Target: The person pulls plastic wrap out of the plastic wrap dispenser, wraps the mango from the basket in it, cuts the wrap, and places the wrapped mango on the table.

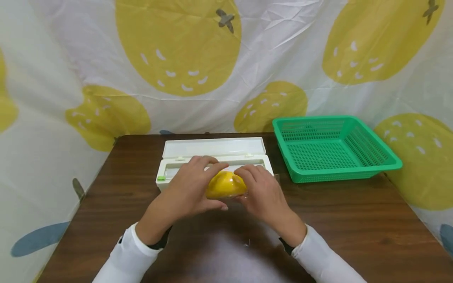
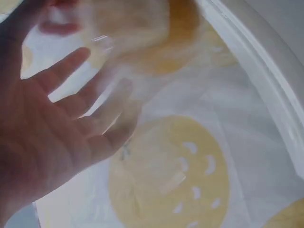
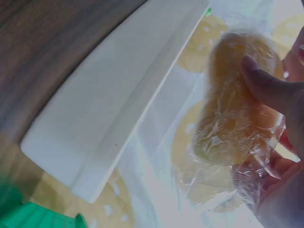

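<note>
A rounded yellow fruit (image 1: 225, 185), wrapped in clear cling film, is held up between both hands above the table. My right hand (image 1: 263, 192) grips it from the right. In the right wrist view, the thumb (image 3: 270, 88) presses on the wrapped fruit (image 3: 230, 104), with crinkled film (image 3: 213, 190) hanging loose at its lower end. My left hand (image 1: 187, 192) is at the fruit's left side, index finger by its top and thumb below. The left wrist view shows that hand (image 2: 61, 123) with fingers spread and partly blurred, close to the fruit (image 2: 183, 28).
Behind the hands, a white cling film dispenser box (image 1: 214, 148) lies with its lid raised and a green tab (image 1: 161, 178) at its left corner. A green plastic basket (image 1: 339, 171) stands at the back right of the dark wooden table (image 1: 339, 232). Fruit-patterned cloth (image 1: 279, 43) hangs behind.
</note>
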Motion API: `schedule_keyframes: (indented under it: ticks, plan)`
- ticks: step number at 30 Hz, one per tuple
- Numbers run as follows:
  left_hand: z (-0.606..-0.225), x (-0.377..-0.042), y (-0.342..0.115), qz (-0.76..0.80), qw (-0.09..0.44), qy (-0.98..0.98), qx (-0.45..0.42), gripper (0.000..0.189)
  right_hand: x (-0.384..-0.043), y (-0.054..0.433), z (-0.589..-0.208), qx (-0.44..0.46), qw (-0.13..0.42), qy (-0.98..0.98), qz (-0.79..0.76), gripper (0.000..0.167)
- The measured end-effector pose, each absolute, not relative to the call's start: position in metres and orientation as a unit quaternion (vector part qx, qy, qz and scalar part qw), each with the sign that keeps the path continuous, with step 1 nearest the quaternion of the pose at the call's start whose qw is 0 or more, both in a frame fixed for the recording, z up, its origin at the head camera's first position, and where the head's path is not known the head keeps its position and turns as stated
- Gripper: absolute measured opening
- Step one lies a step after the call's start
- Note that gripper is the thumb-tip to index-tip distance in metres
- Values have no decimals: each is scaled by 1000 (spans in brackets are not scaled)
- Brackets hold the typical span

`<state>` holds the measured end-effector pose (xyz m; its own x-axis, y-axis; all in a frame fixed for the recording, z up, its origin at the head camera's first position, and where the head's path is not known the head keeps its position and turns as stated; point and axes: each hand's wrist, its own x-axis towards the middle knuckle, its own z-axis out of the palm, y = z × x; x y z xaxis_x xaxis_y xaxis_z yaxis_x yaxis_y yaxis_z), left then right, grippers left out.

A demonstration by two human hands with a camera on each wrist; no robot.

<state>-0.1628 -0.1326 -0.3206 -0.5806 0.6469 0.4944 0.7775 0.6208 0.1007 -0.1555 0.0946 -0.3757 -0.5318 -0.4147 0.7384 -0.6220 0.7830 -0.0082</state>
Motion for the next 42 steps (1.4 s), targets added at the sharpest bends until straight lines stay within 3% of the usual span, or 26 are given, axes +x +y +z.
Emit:
schedule_keyframes:
  ticks: [2,7,13,15,21,25,28,33,42]
  plan:
    - [-319,-167,-131,-153,160,-889,-401,103,-153,94,-375,316,414,-844,130,71]
    - [-321,-179,-129,-187,61,-897,-397,108,-150,93,-373,346,462,-806,131,66]
    - [-324,-189,-126,-206,41,-888,-410,74,-149,92,-371,354,470,-798,129,58]
    - [-327,-190,-124,-195,57,-892,-404,67,-147,91,-369,345,449,-815,124,59]
    - [-342,-187,-117,-125,157,-909,-366,82,-134,93,-360,324,345,-870,140,80]
    - [-352,-182,-105,-78,250,-886,-381,75,-129,91,-357,347,371,-842,180,64]
    - [-355,-172,-96,-28,298,-873,-386,58,-131,85,-357,376,415,-807,189,51]
    - [-357,-155,-84,-5,332,-857,-393,36,-132,81,-361,392,459,-778,174,52]
    - [-355,-150,-81,-12,377,-833,-404,62,-128,90,-358,324,404,-840,162,77]
